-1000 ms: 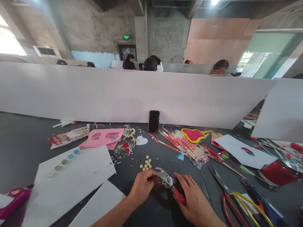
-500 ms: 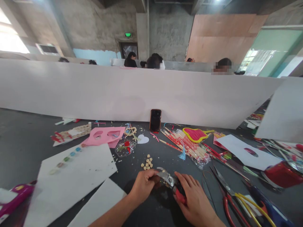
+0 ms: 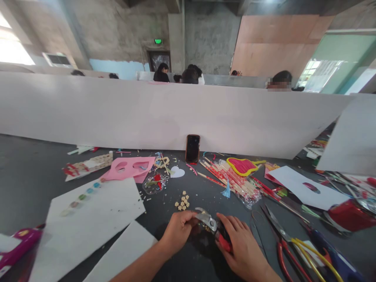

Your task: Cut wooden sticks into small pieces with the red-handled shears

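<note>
My right hand point(image 3: 242, 244) is wrapped round the red and black handles of a pair of pruning shears point(image 3: 210, 223), whose metal jaws point left. By the tips of those jaws, my left hand point(image 3: 179, 230) is closed in a pinch. What it pinches is mostly hidden; a small pale bit shows between the blades. Beyond the left fingers lies a small heap of flower-shaped tan pieces point(image 3: 182, 201). A few similar bits lie on the table beneath the shears, partly covered by them.
White sheets point(image 3: 96, 223) and pink paper with cut-outs point(image 3: 129, 167) lie left. A phone point(image 3: 193, 149) leans on the white divider point(image 3: 147, 117). Red-patterned sticks point(image 3: 232, 178) lie at the back right. Scissors point(image 3: 279, 227), a red can point(image 3: 351, 215) and a purple tool point(image 3: 17, 248) flank my arms.
Both hands and the shears stay almost in place. The whole view has shifted very slightly.
</note>
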`<action>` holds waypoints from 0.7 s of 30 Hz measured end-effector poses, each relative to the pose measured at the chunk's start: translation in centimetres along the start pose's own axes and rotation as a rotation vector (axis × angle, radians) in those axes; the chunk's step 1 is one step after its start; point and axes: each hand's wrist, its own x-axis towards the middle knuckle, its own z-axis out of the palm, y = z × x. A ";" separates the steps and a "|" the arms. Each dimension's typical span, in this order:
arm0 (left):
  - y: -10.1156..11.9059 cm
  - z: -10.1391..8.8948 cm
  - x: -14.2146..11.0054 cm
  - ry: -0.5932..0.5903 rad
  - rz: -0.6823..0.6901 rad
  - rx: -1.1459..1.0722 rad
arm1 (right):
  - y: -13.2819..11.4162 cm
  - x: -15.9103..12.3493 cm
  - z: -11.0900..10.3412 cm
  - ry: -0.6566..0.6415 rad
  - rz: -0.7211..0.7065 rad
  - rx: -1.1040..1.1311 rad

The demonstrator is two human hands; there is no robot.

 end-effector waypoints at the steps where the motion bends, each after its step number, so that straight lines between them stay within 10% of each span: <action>1: -0.1 0.0 0.0 0.004 -0.004 0.003 | 0.1 0.0 0.1 -0.002 0.002 -0.001; 21: -0.5 0.2 0.4 0.077 -0.016 -0.135 | -0.6 0.0 0.9 0.068 0.061 -0.035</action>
